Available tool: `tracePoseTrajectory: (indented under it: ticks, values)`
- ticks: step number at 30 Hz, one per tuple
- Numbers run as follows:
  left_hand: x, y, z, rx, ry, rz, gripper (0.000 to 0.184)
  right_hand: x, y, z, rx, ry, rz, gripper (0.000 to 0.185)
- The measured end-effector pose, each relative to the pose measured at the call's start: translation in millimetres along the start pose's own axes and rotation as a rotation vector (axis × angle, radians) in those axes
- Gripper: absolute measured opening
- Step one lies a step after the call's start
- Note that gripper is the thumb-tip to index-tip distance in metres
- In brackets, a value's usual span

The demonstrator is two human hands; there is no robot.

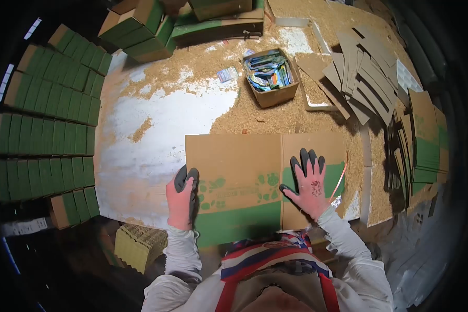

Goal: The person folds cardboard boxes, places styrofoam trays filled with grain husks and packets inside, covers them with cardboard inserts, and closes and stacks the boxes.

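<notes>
Head: filled box [278, 98] beyond cardboard [234, 156]

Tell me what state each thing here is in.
Brown-and-green cardboard sheet: flattened, creased
Left pink-and-black gloved hand: closed on the sheet's left edge
Right pink-and-black gloved hand: open, on the sheet
Small brown cardboard box: open, filled with colourful packets
Green-and-brown cardboard boxes at left: lined in rows
Thin brown cardboard strips: loosely piled
White tabletop: strewn with tan shavings

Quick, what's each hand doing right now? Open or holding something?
Left hand: closed on the left edge of the cardboard.
Right hand: open, spread flat on the cardboard.
</notes>
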State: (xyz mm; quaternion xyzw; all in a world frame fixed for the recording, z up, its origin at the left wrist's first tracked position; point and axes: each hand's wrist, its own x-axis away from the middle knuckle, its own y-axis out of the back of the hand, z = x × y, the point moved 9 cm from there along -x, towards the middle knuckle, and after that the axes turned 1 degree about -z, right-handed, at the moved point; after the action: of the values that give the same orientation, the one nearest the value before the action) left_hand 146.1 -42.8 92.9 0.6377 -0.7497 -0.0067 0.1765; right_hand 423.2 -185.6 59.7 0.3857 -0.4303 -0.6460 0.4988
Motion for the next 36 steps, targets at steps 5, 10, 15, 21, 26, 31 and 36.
tracePoseTrajectory:
  ticks: [5,10,15,21,26,31,36]
  values:
    - [41.5,45.1,-38.3,0.264,-0.292,-0.037,0.042,-5.6,220.9,44.9,0.217,0.350,-0.548,0.071]
    - [54.4,45.1,-63.6,-0.151,-0.240,0.706,0.034,46.5,205.5,59.9,0.271,0.479,-0.358,0.018]
    - [110.1,-61.5,-149.9,-0.595,-0.439,1.042,0.050,56.6,204.4,61.3,0.287,0.440,-0.344,0.027]
    - [89.3,-93.0,-125.0,-0.809,-0.310,1.025,0.049,108.9,182.9,56.9,0.338,0.602,-0.266,0.031]
    - [30.1,-62.7,-215.1,-1.109,-0.494,0.399,0.041,81.1,240.7,32.4,-0.173,0.836,-0.078,0.014]
    - [113.7,-181.9,-219.8,-0.837,-1.684,0.805,0.059,21.5,104.0,45.9,-0.104,0.845,0.486,0.017]
    - [68.5,-284.4,-63.2,-0.841,-1.466,1.185,0.057,39.9,163.0,-19.5,-1.357,0.331,0.483,0.055]
